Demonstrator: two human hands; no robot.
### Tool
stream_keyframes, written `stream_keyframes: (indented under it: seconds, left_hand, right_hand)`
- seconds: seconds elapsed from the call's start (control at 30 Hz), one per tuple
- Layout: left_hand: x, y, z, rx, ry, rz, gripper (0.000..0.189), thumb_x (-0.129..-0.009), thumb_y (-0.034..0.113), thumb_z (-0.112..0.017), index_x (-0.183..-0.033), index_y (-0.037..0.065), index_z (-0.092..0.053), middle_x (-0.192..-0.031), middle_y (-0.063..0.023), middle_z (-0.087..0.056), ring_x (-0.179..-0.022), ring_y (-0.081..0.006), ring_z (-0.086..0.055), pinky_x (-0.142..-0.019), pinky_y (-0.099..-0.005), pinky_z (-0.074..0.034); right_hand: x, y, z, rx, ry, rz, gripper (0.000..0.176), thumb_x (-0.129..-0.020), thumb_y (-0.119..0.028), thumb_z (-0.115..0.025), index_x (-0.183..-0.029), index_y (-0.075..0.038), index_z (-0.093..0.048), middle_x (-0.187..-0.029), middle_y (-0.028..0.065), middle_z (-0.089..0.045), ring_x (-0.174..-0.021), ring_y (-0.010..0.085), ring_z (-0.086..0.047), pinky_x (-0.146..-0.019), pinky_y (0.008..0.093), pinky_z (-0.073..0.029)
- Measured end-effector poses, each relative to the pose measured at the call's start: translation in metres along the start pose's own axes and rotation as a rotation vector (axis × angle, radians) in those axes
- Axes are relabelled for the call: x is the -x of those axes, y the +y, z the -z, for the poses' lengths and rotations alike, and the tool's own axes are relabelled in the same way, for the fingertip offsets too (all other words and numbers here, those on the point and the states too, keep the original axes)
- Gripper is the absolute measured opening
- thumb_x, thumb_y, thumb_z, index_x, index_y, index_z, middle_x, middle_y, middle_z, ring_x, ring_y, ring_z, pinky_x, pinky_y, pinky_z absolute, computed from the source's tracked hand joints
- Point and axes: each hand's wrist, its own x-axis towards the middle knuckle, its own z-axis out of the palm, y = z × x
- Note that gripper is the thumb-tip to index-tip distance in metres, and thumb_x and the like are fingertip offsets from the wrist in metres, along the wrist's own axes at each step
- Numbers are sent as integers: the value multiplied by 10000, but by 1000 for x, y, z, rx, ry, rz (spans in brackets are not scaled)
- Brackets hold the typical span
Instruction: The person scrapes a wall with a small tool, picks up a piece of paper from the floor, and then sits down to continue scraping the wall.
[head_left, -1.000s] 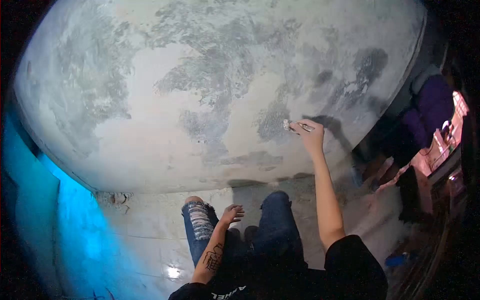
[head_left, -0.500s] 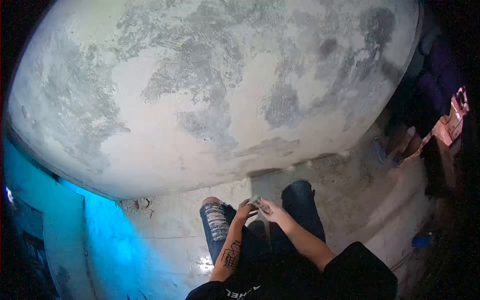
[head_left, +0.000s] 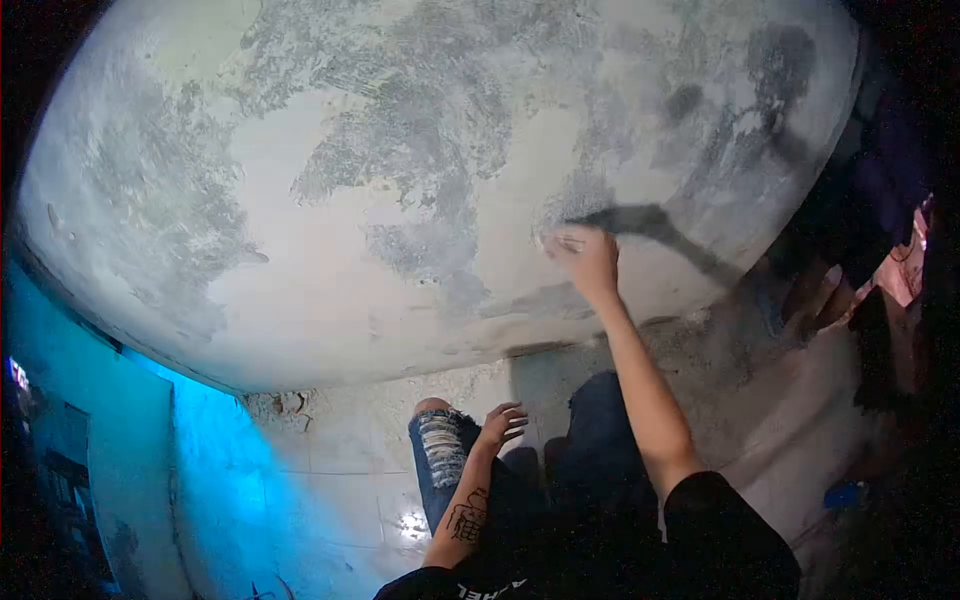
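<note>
A large pale wall with grey, rough patches fills the upper part of the head view. Against its lower right area is my right hand, its fingers bent together at the edge of a grey patch; what it holds is hidden and blurred. The arm's shadow falls on the wall to the right. Low between my knees, my left hand hangs beside the ripped jeans knee, fingers apart and nothing in them.
Tiled floor lies below the wall, lit blue at the left. Broken plaster shows at the wall's foot. At the far right are a person's legs in shadow and a small blue object on the floor.
My right hand has left my left hand and moved up to the wall, taking the small greyish item out of clear sight. The fingers of my left hand have spread.
</note>
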Motion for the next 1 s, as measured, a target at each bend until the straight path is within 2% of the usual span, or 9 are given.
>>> stream_keyframes:
  seconds: [0.03,0.13,0.2,0.33,0.47,0.67,0.7,0.83,1.0]
  left_hand:
    - [6,13,-18,-11,141,34,411,-820,201,-546,-1196,59,-459,-1033,-103,-576,-977,-246,-565,-826,-388,-465]
    - [-2,0,-7,72,60,2,401,-824,193,-546,-1193,58,-464,-1025,-106,-578,-969,-243,-567,-824,-381,-466]
    - [5,16,-23,18,152,68,409,-827,224,-559,-1191,61,-469,-1031,-108,-574,-963,-238,-569,-820,-372,-469]
    - [3,18,-19,90,128,41,391,-845,228,-540,-1193,63,-471,-1054,-110,-566,-960,-238,-568,-822,-365,-468]
    - [-6,9,-7,125,143,31,399,-860,248,-552,-1202,67,-453,-1106,-117,-538,-1021,-256,-546,-866,-386,-458]
    - [-4,17,-14,152,166,16,410,-856,233,-549,-1208,54,-436,-1080,-130,-532,-981,-247,-540,-844,-383,-464]
    - [-3,17,-14,157,164,24,414,-856,236,-549,-1209,52,-435,-1087,-131,-530,-991,-251,-537,-849,-386,-461]
    - [-1,17,-18,148,186,46,410,-866,240,-536,-1217,50,-439,-1124,-142,-523,-1018,-266,-532,-855,-395,-458]
    - [3,18,-16,158,161,4,411,-875,230,-524,-1234,50,-438,-1129,-144,-523,-1025,-266,-530,-861,-399,-458]
  right_hand:
    - [-12,-30,8,221,16,71,201,-742,-208,-639,-862,-48,-658,-804,130,-651,-726,263,-637,-645,333,-487]
    - [-41,-102,18,626,47,399,121,-758,-169,-615,-801,-69,-668,-735,152,-630,-698,333,-610,-612,367,-481]
    - [-55,-132,15,704,4,408,116,-754,-156,-603,-786,-58,-657,-727,158,-624,-700,334,-611,-613,378,-480]
    - [-70,-138,-7,900,-101,504,84,-720,-25,-523,-697,0,-600,-728,200,-594,-750,358,-610,-625,452,-474]
    - [-91,-118,-13,1080,-292,601,79,-715,-18,-527,-726,-1,-604,-736,197,-606,-763,340,-620,-636,436,-491]
    - [-85,-142,-5,987,-123,676,53,-700,-89,-567,-695,-73,-617,-696,132,-601,-682,305,-602,-575,390,-467]
    - [-92,-131,-19,1183,-179,637,54,-687,-78,-570,-696,-87,-623,-689,105,-603,-672,279,-601,-573,371,-469]
    - [-100,-125,-25,1286,-264,705,82,-697,-88,-561,-709,-104,-642,-713,91,-616,-677,266,-602,-587,367,-473]
    - [-85,-167,-5,1025,-139,732,81,-694,-71,-561,-679,-96,-637,-705,102,-610,-669,269,-599,-582,366,-477]
